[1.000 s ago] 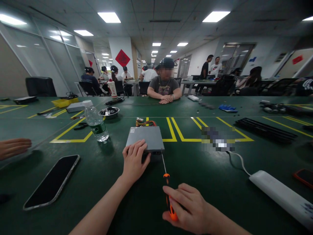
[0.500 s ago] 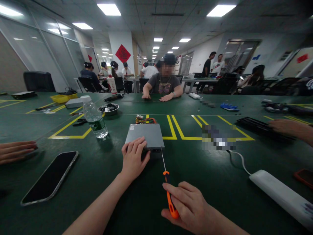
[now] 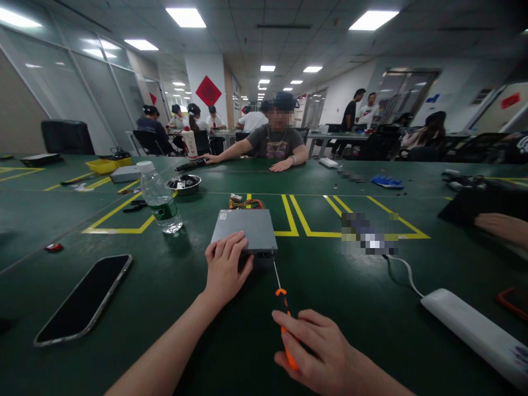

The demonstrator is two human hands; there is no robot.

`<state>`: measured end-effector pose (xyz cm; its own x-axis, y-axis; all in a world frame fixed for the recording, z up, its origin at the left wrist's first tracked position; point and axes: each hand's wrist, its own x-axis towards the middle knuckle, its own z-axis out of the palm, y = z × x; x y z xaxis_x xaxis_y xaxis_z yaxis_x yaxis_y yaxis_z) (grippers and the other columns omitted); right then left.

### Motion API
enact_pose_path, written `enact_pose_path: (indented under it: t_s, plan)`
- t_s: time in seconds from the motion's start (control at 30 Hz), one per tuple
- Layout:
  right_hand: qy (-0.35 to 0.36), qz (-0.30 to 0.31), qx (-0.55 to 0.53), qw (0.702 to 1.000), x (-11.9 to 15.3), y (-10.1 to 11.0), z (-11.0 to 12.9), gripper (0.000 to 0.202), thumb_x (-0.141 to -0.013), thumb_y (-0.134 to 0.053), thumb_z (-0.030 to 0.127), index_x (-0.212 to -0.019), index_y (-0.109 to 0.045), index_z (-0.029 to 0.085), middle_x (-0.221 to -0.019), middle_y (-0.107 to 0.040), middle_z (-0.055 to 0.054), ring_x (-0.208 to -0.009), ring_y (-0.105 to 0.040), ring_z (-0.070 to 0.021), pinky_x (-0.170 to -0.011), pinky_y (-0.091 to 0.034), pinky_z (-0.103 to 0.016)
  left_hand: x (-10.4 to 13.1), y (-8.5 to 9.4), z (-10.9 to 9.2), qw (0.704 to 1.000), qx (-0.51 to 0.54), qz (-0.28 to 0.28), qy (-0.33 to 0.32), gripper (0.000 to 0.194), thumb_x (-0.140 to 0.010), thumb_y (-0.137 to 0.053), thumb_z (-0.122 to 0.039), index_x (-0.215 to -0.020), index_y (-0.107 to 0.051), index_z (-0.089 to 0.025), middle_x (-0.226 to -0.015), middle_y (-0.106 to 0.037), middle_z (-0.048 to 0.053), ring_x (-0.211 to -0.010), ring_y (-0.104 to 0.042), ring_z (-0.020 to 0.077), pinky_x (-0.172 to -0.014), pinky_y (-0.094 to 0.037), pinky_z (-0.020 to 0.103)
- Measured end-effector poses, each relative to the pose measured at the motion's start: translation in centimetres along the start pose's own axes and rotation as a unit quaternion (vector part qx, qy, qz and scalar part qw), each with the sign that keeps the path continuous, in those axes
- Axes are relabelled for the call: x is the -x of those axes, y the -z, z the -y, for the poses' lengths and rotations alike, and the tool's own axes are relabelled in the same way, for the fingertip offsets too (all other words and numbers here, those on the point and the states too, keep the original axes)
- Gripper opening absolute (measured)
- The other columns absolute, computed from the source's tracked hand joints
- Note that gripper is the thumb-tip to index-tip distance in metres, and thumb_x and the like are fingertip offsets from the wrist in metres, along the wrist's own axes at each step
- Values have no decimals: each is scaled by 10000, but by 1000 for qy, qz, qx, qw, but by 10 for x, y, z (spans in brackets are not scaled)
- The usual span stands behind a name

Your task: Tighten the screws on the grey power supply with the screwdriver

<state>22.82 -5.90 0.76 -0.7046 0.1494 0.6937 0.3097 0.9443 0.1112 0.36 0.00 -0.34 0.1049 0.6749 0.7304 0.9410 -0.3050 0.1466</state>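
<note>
Head view, so here's what's on the bench:

1. The grey metal box point(image 3: 247, 228) sits flat on the green table point(image 3: 231, 363), kinda mid-view, so I'm using it as the landmark. A bundle of coloured wires point(image 3: 247, 204) pokes out past its far side.
2. The left hand point(image 3: 226, 269) has the box's near edge: fingers laid close together on top, thumb spread away from them against the near face.
3. The right hand point(image 3: 317, 344) is nearer the camera than the box and off to its right, fingers curled with thumb and index pinching the handle of an orange and black screwdriver point(image 3: 281, 300). The shaft slants up to the box's near right corner. Can't tell if the tip is in a screw, too small.
4. Left of the box there's an upright clear water bottle point(image 3: 160, 203), with a metal bowl point(image 3: 187, 191) of small bits behind it. Nearer the camera and further left lies a dark-screened phone point(image 3: 84, 300).
5. Right of the box there's a pixelated item point(image 3: 367, 234), no clue what. Beyond that, a white power strip point(image 3: 474, 330) sits closer to the camera.
6. Across the table, well behind the box, a person in a grey tee point(image 3: 276, 140) reaches one arm out toward a dark object point(image 3: 192, 165).
</note>
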Motion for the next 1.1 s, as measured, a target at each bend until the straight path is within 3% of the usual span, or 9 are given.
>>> enact_pose_path:
  t_s: [0.13, 0.23, 0.33, 0.47, 0.57, 0.67, 0.8, 0.9, 1.1]
  plan:
    - [-1, 33, -29, 999, 1, 2, 0, 192, -889, -457, 193, -1037, -538, 101, -1060, -632, -187, -924, -629, -191, -769, -500, -316, 0, 0, -1, 1000, -2, -4, -2, 264, -818, -528, -294, -1077, -529, -244, -1216, -591, 57, -1123, -515, 239, -916, -273, 422]
    - [11, 45, -14, 999, -1, 4, 1, 212, -876, -461, 160, -1063, -557, 129, -1100, -621, -181, -769, -645, -152, -718, -497, -299, -1, 1, -2, 1000, -4, -3, -3, 270, -818, -530, -293, -1082, -523, -242, -1221, -587, 55, -1121, -515, 234, -920, -270, 423]
    - [9, 12, 3, 1000, -1, 2, 3, 106, -859, -547, 150, -960, -566, 124, -1082, -633, -177, -633, -619, -113, -632, -478, -265, -1, 2, -1, 1000, -4, -1, -3, 270, -820, -527, -288, -1085, -517, -240, -1225, -585, 57, -1127, -510, 233, -921, -269, 424]
    - [-13, -9, -13, 1000, 1, -1, 2, 98, -899, -517, 209, -928, -512, 116, -994, -662, -178, -737, -648, -150, -669, -489, -281, -1, 1, -1, 1000, -3, 0, -4, 267, -823, -523, -290, -1086, -512, -244, -1229, -581, 59, -1136, -503, 236, -920, -269, 425]
    - [-16, 24, -31, 999, 0, 1, 2, 201, -922, -441, 261, -1022, -507, 99, -1012, -651, -186, -859, -643, -190, -721, -502, -314, -1, 1, -1, 1000, -5, 0, -3, 266, -821, -529, -296, -1081, -511, -244, -1228, -583, 51, -1136, -504, 231, -923, -267, 424]
    - [-4, 59, -28, 998, -4, 3, 3, 251, -914, -410, 220, -1107, -524, 105, -1059, -636, -179, -818, -651, -189, -726, -502, -328, -1, 2, -2, 1000, -8, -3, -5, 254, -824, -525, -292, -1072, -509, -240, -1220, -589, 48, -1130, -510, 225, -923, -266, 421]
    - [-3, 12, -16, 1000, -4, 2, 3, 181, -910, -489, 235, -1020, -530, 97, -994, -660, -175, -722, -652, -161, -690, -495, -293, -2, 3, -2, 1000, -7, -5, -7, 260, -822, -525, -283, -1079, -505, -243, -1222, -587, 49, -1129, -510, 223, -913, -267, 419]
    - [-21, -6, -24, 999, -3, -1, 2, 206, -911, -510, 291, -983, -496, 98, -997, -654, -197, -809, -654, -183, -713, -498, -299, -1, 2, -1, 1000, -5, -1, -5, 268, -822, -525, -284, -1085, -503, -242, -1232, -579, 48, -1138, -503, 221, -917, -266, 417]
    - [-30, 74, -28, 996, -6, 0, 4, 279, -925, -443, 311, -1105, -525, 115, -1057, -637, -165, -764, -651, -183, -707, -508, -318, 0, 1, -1, 1000, -2, -1, 1, 260, -826, -518, -289, -1083, -512, -250, -1233, -577, 60, -1140, -501, 232, -922, -260, 427]
